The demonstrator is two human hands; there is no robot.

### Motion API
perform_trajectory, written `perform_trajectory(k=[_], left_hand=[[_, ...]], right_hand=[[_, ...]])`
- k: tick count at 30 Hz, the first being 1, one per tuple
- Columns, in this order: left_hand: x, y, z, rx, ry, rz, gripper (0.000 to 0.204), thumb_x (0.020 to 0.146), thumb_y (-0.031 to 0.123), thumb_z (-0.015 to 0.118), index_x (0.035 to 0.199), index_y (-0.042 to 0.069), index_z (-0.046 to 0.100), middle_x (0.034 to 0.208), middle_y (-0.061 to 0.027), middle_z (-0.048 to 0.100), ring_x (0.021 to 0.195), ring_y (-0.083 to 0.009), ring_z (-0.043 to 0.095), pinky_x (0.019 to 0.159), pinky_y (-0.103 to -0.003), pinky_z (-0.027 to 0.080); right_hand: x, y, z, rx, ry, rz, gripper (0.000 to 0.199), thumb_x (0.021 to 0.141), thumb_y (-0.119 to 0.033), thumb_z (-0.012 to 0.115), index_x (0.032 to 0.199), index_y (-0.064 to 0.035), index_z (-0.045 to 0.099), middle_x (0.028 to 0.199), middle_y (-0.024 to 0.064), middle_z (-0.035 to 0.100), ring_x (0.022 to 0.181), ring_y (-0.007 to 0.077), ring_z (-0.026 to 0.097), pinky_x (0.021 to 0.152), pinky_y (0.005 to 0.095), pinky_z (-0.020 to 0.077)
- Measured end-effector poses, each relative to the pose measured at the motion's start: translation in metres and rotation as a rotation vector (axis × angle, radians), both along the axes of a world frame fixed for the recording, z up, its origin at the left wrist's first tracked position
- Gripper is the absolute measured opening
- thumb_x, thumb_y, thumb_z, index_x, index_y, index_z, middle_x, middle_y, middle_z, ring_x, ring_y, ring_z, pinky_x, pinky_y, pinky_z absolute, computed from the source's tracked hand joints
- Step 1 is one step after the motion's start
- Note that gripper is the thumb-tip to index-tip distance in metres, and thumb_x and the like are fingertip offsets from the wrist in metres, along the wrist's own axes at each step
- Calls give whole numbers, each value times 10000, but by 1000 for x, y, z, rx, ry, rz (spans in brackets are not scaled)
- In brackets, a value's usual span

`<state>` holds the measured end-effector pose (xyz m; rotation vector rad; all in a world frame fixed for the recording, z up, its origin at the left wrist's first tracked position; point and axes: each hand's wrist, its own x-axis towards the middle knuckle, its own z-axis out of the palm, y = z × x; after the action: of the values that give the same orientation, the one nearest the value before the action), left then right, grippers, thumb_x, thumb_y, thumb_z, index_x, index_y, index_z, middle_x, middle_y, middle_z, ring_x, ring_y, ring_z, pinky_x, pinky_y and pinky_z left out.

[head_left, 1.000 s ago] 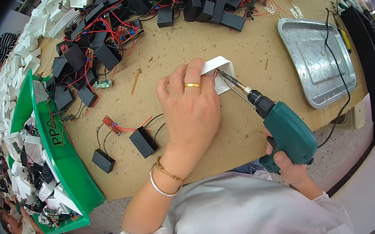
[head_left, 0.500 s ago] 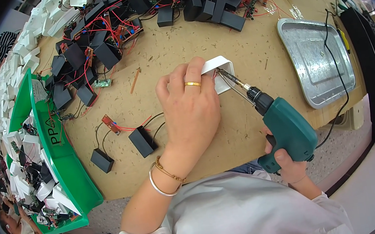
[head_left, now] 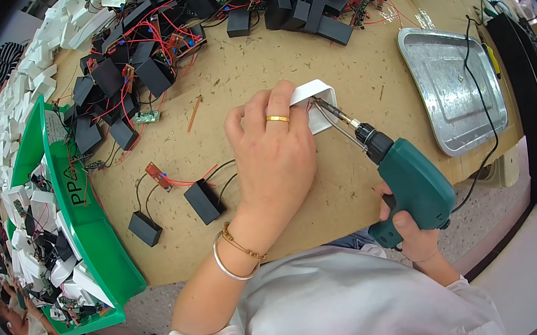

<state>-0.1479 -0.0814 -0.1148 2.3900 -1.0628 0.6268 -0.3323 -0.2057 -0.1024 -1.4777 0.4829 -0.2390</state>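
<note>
On the brown worktop, as before, a white casing is held down by the left hand while the green electric screwdriver, gripped by the right hand, stays pressed into it.

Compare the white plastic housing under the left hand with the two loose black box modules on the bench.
The white plastic housing is pale and open-topped, pinned by the left hand; the black box modules are dark, closed, wired and untouched. Both rest on the brown benchtop.
</note>
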Motion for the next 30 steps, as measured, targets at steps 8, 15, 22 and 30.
perform_trajectory(k=[8,15,22,30], left_hand=[[0,0,0,-18,9,-4,87,774,84,626,830,18,614,1107,-60,529,997,-247,509,855,-409,361],[0,0,0,-19,20,-1,68,762,71,639,806,31,606,1125,-49,541,1000,-257,513,858,-405,362],[0,1,0,-15,14,-15,104,757,83,614,824,3,612,1092,-80,516,997,-239,502,851,-413,365],[-1,5,12,-24,54,-45,158,747,96,672,865,33,589,1148,-95,536,1058,-289,507,905,-442,356]], right_hand=[[-5,-3,-3,-18,40,38,578,810,-413,692,1141,36,541,1020,116,575,732,139,548,654,281,448],[-6,-4,-5,19,-22,-1,689,782,-484,691,1174,54,513,1062,144,575,728,151,548,647,278,444],[-13,-8,-11,50,-74,11,703,763,-509,698,1144,54,521,1069,147,561,720,157,544,630,283,441],[-12,-12,-15,147,-245,-33,619,775,-496,683,1065,31,538,1041,125,505,693,170,527,598,278,421]])
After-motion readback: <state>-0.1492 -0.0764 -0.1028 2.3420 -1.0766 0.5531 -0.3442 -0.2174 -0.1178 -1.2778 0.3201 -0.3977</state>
